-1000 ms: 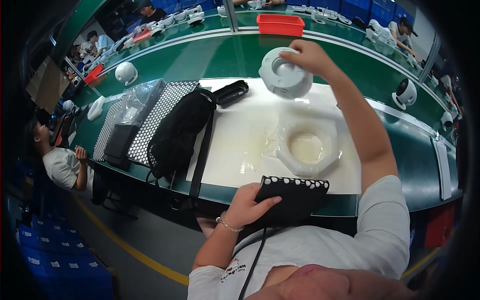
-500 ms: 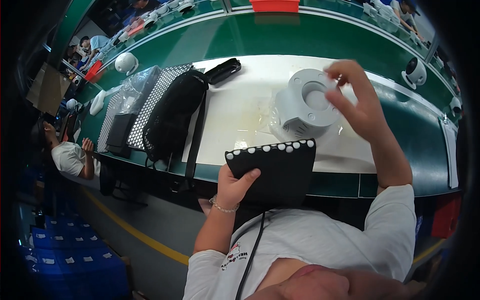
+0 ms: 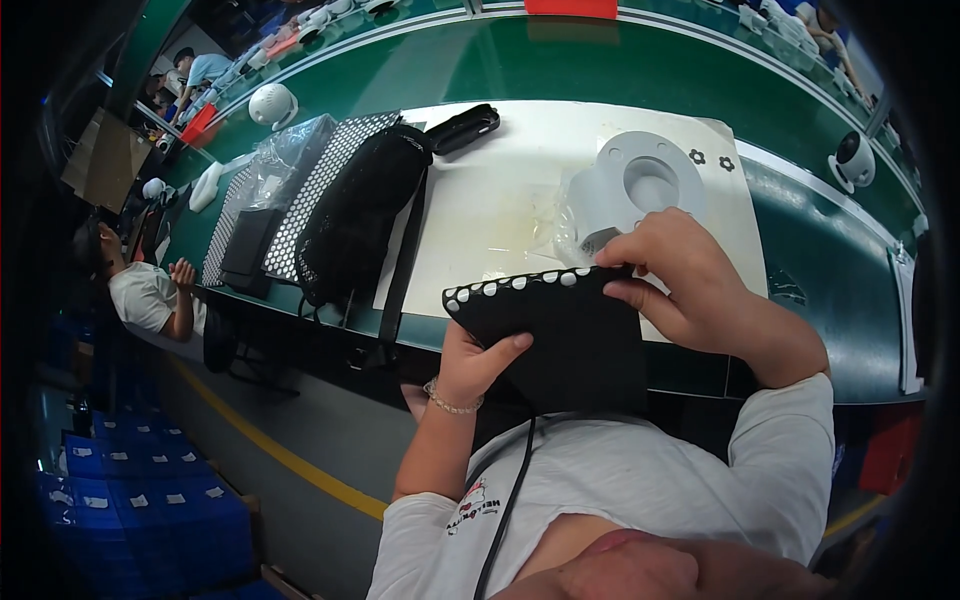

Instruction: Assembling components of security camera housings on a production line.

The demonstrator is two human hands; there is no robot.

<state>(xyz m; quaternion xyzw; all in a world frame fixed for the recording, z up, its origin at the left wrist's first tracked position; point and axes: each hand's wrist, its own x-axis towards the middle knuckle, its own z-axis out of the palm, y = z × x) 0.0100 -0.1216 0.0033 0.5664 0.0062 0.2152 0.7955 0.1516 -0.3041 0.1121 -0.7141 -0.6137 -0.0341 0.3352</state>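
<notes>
A black sheet (image 3: 575,345) with a row of white round pads along its top edge is held tilted in front of my body, over the bench's near edge. My left hand (image 3: 470,372) grips its left side, thumb lying across the face. At the upper right corner, my right hand (image 3: 690,285) pinches the padded edge between thumb and fingers; whether a single pad is between them cannot be made out. Just beyond stands a white rounded device (image 3: 606,190), its round recessed base facing up. Clear plastic film (image 3: 545,240) lies against its left side.
A white board (image 3: 470,215) covers the bench, with two dark flower-shaped marks (image 3: 712,160) at far right. Leftward lie a black pouch (image 3: 365,215), white-dotted sheets (image 3: 322,175) and a black box (image 3: 248,245). White ball-shaped devices (image 3: 272,104) stand farther off. A person (image 3: 150,295) sits at left.
My right hand has come down from the white device's base to the sheet's upper right corner. The flower-shaped marks now show. My left hand keeps its hold on the sheet.
</notes>
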